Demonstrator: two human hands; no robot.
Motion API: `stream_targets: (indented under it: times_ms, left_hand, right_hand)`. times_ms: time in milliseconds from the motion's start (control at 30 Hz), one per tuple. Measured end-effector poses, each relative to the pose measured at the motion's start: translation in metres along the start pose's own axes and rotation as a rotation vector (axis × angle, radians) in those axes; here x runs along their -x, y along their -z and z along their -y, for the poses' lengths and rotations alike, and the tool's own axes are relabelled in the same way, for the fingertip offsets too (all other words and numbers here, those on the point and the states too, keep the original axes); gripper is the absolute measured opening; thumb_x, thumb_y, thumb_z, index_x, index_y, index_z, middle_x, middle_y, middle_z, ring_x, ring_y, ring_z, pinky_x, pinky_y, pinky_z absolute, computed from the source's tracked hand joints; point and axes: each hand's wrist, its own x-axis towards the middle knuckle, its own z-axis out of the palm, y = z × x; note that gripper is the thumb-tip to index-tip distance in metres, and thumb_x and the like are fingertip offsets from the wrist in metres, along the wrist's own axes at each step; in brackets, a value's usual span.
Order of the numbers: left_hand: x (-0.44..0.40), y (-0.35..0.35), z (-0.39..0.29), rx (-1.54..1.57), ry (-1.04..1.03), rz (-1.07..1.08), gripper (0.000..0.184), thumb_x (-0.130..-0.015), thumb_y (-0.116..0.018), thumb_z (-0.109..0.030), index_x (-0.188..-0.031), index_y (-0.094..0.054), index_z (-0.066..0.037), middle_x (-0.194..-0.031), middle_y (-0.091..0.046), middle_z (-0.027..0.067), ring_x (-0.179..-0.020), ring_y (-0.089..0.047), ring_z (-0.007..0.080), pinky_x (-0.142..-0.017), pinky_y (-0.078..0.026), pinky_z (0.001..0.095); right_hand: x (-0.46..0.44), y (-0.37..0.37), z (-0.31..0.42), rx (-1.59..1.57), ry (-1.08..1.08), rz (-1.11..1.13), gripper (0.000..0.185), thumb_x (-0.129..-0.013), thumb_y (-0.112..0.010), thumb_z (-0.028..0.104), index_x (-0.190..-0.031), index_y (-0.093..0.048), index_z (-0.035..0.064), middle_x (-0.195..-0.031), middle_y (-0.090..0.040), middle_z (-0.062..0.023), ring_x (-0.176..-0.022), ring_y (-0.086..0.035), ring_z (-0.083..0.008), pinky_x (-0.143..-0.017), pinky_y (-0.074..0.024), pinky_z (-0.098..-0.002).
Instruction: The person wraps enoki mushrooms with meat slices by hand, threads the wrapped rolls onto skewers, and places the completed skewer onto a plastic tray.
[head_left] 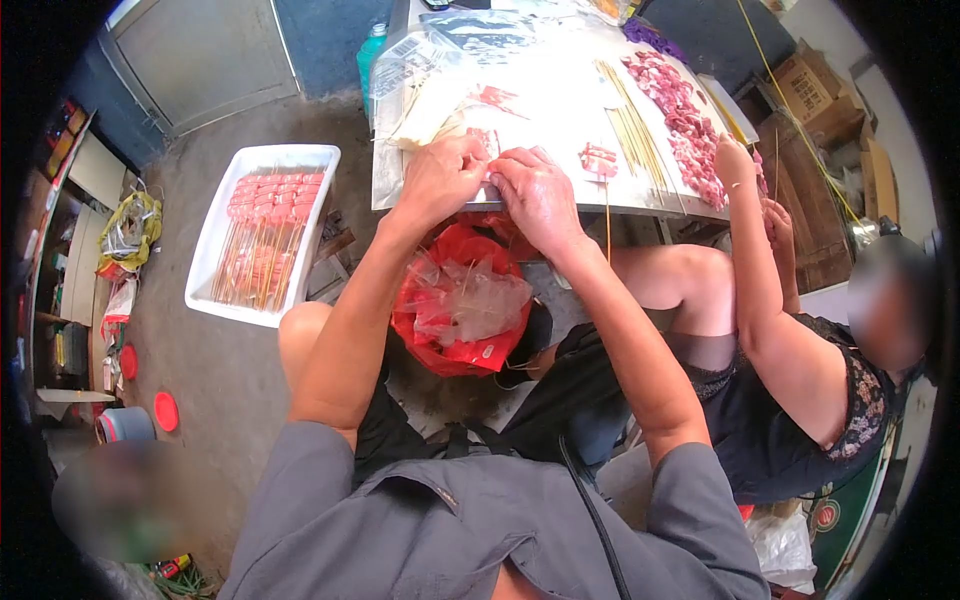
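Note:
At the near edge of the white table [553, 72], my left hand [443, 180] and my right hand [540, 197] meet with their fingertips pinched together. Whatever lies between the fingers is too small and covered to make out. Just beyond my left hand lie pieces of pink meat [485, 139]. A finished-looking meat skewer [599, 160] rests to the right of my right hand, its stick jutting over the edge. Further right, several bare bamboo sticks [632, 130] are laid beside a long heap of cut raw meat [672, 105].
Below my hands hangs a red plastic bag [410, 335] with clear plastic scraps in it. A white tray [205, 262] of meat skewers stands at left. A co-worker [800, 380] sits at right, one hand [735, 160] by the meat. Shelves [75, 260] line the left side.

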Motion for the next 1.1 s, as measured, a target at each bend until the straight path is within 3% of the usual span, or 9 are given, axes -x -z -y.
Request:
stream_targets:
  times_ms: [67, 133, 267, 333, 533, 933, 1100]
  left_hand:
    - [0.003, 0.002, 0.000, 0.047, -0.023, 0.018, 0.019, -0.078, -0.062, -0.019, -0.084, -0.071, -0.004, -0.086, -0.068, 0.0190, -0.082, -0.066, 0.0343, -0.072, -0.051, 0.0424]
    - [0.005, 0.003, 0.001, 0.020, -0.138, 0.019, 0.012, -0.078, -0.065, -0.011, -0.083, -0.070, -0.002, -0.077, -0.064, 0.0133, -0.076, -0.061, 0.0271, -0.070, -0.049, 0.0367]
    - [0.004, -0.001, 0.001, -0.067, -0.162, -0.009, 0.015, -0.077, -0.066, -0.014, -0.084, -0.070, -0.002, -0.077, -0.061, 0.0126, -0.076, -0.061, 0.0274, -0.070, -0.048, 0.0370]
    - [0.003, 0.001, 0.001, -0.084, -0.109, 0.013, 0.019, -0.077, -0.063, -0.021, -0.081, -0.069, -0.003, -0.086, -0.060, 0.0169, -0.084, -0.062, 0.0353, -0.073, -0.049, 0.0456]
    - [-0.001, -0.005, 0.004, -0.117, -0.127, -0.064, 0.020, -0.078, -0.062, -0.021, -0.083, -0.070, -0.003, -0.090, -0.061, 0.0162, -0.088, -0.062, 0.0343, -0.076, -0.050, 0.0457]
    - [0.001, -0.002, 0.003, -0.173, -0.276, -0.136, 0.015, -0.085, -0.062, -0.018, -0.090, -0.070, -0.007, -0.090, -0.064, 0.0152, -0.089, -0.064, 0.0336, -0.075, -0.052, 0.0457]
    - [-0.001, -0.003, -0.001, -0.224, -0.201, -0.122, 0.016, -0.085, -0.062, -0.018, -0.093, -0.071, -0.008, -0.093, -0.065, 0.0140, -0.089, -0.064, 0.0325, -0.075, -0.052, 0.0438]
  right_hand:
    - [-0.003, -0.001, -0.002, -0.020, -0.022, 0.011, 0.009, -0.082, -0.064, 0.009, -0.086, -0.068, 0.0021, -0.092, -0.066, -0.0139, -0.090, -0.061, -0.0346, -0.078, -0.0511, -0.0447]
    - [-0.004, -0.003, -0.002, -0.041, -0.045, 0.024, 0.008, -0.082, -0.064, 0.009, -0.085, -0.068, 0.0018, -0.092, -0.066, -0.0144, -0.090, -0.061, -0.0355, -0.078, -0.0510, -0.0450]
    - [-0.004, -0.004, 0.000, -0.036, -0.104, 0.004, 0.007, -0.083, -0.064, 0.008, -0.084, -0.067, 0.0016, -0.092, -0.065, -0.0148, -0.091, -0.061, -0.0356, -0.079, -0.0509, -0.0451]
    - [-0.001, -0.004, 0.001, -0.034, -0.104, -0.013, 0.008, -0.083, -0.064, 0.008, -0.087, -0.068, 0.0019, -0.093, -0.066, -0.0147, -0.091, -0.061, -0.0353, -0.079, -0.0511, -0.0450]
    - [-0.001, -0.001, -0.001, -0.031, 0.032, -0.053, 0.017, -0.083, -0.064, 0.009, -0.099, -0.070, 0.0038, -0.099, -0.068, -0.0131, -0.094, -0.062, -0.0332, -0.080, -0.0517, -0.0444]
    - [-0.025, -0.004, -0.011, 0.075, -0.088, 0.123, 0.012, -0.085, -0.064, 0.011, -0.094, -0.070, 0.0037, -0.098, -0.067, -0.0105, -0.099, -0.062, -0.0319, -0.084, -0.0512, -0.0419]
    - [-0.027, -0.004, -0.012, 0.047, -0.141, 0.159, 0.013, -0.086, -0.063, 0.010, -0.095, -0.070, 0.0039, -0.101, -0.067, -0.0118, -0.099, -0.062, -0.0325, -0.085, -0.0506, -0.0416]
